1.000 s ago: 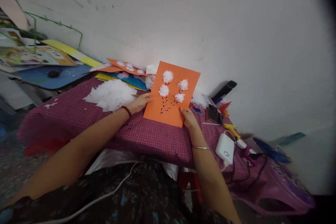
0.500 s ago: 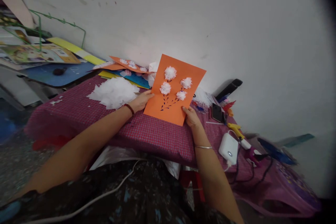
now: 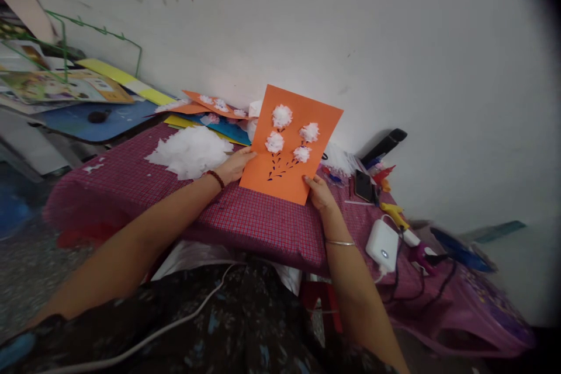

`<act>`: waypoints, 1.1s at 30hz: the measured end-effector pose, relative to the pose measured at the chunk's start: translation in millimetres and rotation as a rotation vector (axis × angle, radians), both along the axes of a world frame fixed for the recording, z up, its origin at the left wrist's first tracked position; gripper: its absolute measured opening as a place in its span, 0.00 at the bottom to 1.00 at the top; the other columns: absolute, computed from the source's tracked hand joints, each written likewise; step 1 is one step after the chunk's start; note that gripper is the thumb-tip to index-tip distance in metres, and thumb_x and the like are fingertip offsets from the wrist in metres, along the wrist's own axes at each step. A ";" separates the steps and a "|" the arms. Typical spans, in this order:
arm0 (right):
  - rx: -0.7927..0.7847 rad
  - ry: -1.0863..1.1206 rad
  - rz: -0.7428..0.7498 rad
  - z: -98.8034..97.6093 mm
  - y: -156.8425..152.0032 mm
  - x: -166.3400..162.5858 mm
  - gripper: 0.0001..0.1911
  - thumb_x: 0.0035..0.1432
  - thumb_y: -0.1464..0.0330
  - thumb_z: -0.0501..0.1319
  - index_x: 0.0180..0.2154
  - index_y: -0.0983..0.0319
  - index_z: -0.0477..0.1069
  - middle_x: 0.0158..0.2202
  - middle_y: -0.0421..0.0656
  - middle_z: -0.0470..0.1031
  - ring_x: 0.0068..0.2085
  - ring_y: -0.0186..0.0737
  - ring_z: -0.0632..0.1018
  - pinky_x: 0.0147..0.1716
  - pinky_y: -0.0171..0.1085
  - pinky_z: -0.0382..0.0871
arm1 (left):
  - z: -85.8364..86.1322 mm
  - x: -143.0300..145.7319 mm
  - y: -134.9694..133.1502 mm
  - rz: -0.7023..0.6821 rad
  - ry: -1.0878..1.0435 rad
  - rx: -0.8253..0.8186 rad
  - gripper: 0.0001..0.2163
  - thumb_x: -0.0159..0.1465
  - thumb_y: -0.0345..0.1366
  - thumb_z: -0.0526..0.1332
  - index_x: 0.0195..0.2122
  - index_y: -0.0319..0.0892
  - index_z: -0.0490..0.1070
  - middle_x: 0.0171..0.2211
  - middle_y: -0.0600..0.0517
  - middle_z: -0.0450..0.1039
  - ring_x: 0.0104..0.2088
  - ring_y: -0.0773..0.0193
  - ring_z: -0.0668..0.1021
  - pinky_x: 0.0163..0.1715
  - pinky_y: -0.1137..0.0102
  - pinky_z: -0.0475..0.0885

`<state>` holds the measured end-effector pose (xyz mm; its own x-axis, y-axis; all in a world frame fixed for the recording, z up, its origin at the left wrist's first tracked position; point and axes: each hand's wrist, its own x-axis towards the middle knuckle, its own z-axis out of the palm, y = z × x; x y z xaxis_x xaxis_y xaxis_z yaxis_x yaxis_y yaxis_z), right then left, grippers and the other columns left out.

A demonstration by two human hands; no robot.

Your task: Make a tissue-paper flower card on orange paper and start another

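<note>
An orange sheet of card [image 3: 280, 178] is held up, tilted, above the checked tablecloth. Several fluffy white paper flowers, such as the upper left one [image 3: 281, 116], sit on it, with dark painted marks like stems and leaves below them. My left hand [image 3: 236, 166] pinches the card's left edge. On the lower right edge, my right hand [image 3: 319, 191] grips it with the thumb in front; the other fingers are mostly behind the card. A heap of white paper pieces [image 3: 188, 153] lies to the left, close to my left hand.
More orange cards with white flowers [image 3: 214, 106] lie at the back. Along the right are a phone [image 3: 363, 186], a yellow glue gun [image 3: 394, 214] and a white power bank [image 3: 383, 243] with cables. A green wire rack [image 3: 100, 31] stands far left, beside the wall.
The orange card has tipped up very slightly, its top edge a little higher. Both hands keep their hold on it.
</note>
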<state>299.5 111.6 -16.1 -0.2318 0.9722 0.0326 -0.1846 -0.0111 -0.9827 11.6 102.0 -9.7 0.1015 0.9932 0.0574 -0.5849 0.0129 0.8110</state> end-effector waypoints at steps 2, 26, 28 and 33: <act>0.000 -0.002 0.008 -0.3 0.0 0.3 0.27 0.38 0.57 0.77 0.41 0.58 0.77 0.43 0.44 0.84 0.46 0.50 0.83 0.49 0.48 0.77 | 0.7 -0.4 -0.6 -0.007 -0.004 0.002 0.09 0.63 0.26 0.63 0.44 0.39 0.76 0.37 0.47 0.83 0.37 0.59 0.84 0.46 0.62 0.79; 0.018 -0.097 0.046 -1.3 -1.8 -0.9 0.27 0.38 0.53 0.76 0.39 0.59 0.77 0.43 0.47 0.84 0.47 0.54 0.83 0.49 0.52 0.77 | 3.4 -1.7 -1.4 -0.023 0.011 0.000 0.11 0.63 0.27 0.64 0.46 0.38 0.76 0.38 0.45 0.83 0.36 0.58 0.84 0.45 0.61 0.79; 0.013 -0.101 0.051 -1.4 -1.8 -1.1 0.27 0.37 0.53 0.76 0.39 0.59 0.77 0.42 0.47 0.84 0.47 0.54 0.83 0.49 0.52 0.77 | 4.0 -1.7 -1.6 -0.020 0.014 -0.002 0.11 0.63 0.27 0.63 0.46 0.38 0.77 0.38 0.45 0.83 0.36 0.58 0.84 0.46 0.60 0.79; 0.001 -0.106 0.057 -2.1 -1.9 -0.9 0.27 0.37 0.53 0.77 0.38 0.59 0.78 0.42 0.46 0.84 0.44 0.53 0.83 0.50 0.51 0.77 | 5.8 -1.7 -3.8 -0.023 0.021 0.000 0.11 0.62 0.26 0.63 0.46 0.38 0.77 0.40 0.45 0.83 0.35 0.59 0.84 0.46 0.60 0.80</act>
<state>298.6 109.8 -18.2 -0.2885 0.9575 0.0058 -0.0790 -0.0178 -0.9967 9.9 98.3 -3.9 0.1258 0.9905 0.0554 -0.5676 0.0261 0.8229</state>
